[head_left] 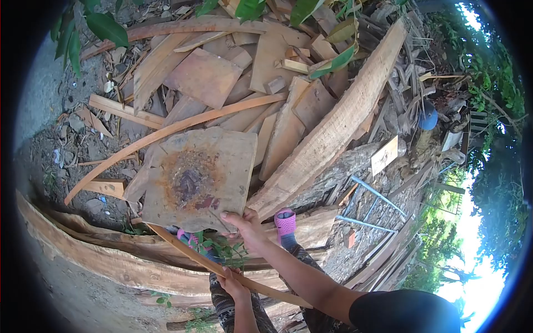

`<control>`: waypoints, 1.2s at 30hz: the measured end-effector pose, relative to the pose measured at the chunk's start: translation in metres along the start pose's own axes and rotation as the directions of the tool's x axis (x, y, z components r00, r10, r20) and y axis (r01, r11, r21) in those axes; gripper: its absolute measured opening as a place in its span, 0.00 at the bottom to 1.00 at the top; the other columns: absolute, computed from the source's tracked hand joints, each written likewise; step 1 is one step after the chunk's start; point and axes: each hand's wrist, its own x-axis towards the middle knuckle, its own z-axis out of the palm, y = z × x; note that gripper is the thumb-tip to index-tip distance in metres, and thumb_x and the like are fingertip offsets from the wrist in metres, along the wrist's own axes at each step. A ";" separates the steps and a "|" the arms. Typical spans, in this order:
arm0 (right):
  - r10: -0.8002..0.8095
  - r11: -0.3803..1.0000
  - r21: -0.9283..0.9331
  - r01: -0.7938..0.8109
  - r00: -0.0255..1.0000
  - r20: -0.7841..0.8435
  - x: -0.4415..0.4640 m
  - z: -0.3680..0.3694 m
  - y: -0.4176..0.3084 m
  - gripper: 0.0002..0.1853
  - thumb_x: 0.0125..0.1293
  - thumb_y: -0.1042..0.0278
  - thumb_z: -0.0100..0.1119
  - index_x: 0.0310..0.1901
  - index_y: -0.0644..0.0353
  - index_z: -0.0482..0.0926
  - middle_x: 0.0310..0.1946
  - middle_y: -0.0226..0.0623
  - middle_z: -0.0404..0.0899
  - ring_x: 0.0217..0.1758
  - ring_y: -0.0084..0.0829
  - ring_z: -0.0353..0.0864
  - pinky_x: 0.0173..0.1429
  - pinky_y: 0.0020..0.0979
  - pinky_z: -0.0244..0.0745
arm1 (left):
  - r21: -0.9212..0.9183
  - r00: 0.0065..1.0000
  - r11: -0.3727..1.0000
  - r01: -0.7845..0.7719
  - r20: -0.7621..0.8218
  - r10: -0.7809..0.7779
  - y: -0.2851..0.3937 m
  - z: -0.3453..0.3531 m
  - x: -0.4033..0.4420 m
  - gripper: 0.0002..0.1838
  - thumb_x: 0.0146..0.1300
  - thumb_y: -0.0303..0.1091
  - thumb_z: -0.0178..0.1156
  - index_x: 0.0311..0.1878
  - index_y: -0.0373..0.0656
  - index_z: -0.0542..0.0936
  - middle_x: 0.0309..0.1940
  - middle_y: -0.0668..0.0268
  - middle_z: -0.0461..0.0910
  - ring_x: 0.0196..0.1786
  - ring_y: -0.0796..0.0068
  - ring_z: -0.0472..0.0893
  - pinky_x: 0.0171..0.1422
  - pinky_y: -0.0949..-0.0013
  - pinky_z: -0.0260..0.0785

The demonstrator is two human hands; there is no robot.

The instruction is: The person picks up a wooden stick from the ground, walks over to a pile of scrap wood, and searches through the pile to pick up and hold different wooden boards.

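Observation:
My right hand point(245, 228) is closed on the lower right corner of a flat, squarish wooden board point(230, 158), its thumb on the top face. A rusty brown stain with a dark centre marks the board's middle. My left hand point(234, 285) wraps round a long, thin wooden strip point(189, 253), lower down and nearer my body. The strip slants from under the board's lower left corner to below my right forearm. Scrap boards lie on the ground beyond the held board, among them a reddish-brown panel point(204, 77) and a long curved strip point(166, 132).
A thick, rough-edged plank point(338, 119) slants across the pile. Long slabs point(100, 261) lie by my feet, which wear pink clogs point(285, 222). To the right are a blue metal frame point(369, 205) and a blue round object point(427, 117). Leaves point(105, 29) hang in at the top.

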 end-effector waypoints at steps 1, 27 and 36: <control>-0.001 1.000 0.002 0.001 0.999 -0.035 -0.002 0.000 -0.004 0.11 0.58 0.64 0.64 0.41 0.57 0.79 0.33 0.28 0.81 0.30 0.21 0.80 0.26 0.22 0.74 | 0.015 1.000 1.000 0.011 -0.010 -0.011 -0.001 0.000 0.000 0.15 0.68 0.34 0.52 0.56 0.49 0.67 0.26 0.72 0.69 0.27 0.80 0.71 0.31 0.73 0.65; -0.073 -0.638 -0.712 0.293 0.898 0.434 0.172 -0.144 -0.044 0.15 0.57 0.74 0.54 0.47 0.54 0.79 0.52 0.37 0.74 0.56 0.35 0.74 0.54 0.31 0.73 | 0.127 0.976 0.982 0.140 0.151 -0.158 -0.023 -0.012 -0.005 0.15 0.67 0.34 0.54 0.56 0.51 0.70 0.27 0.70 0.71 0.29 0.78 0.74 0.31 0.74 0.68; -0.055 -0.795 -0.530 0.296 0.834 0.550 0.195 -0.113 -0.030 0.09 0.61 0.70 0.50 0.42 0.53 0.77 0.45 0.30 0.68 0.51 0.33 0.72 0.49 0.35 0.73 | 0.061 0.968 0.973 0.223 0.104 -0.228 -0.022 -0.006 -0.013 0.15 0.66 0.34 0.55 0.55 0.50 0.72 0.27 0.72 0.72 0.27 0.80 0.74 0.30 0.76 0.67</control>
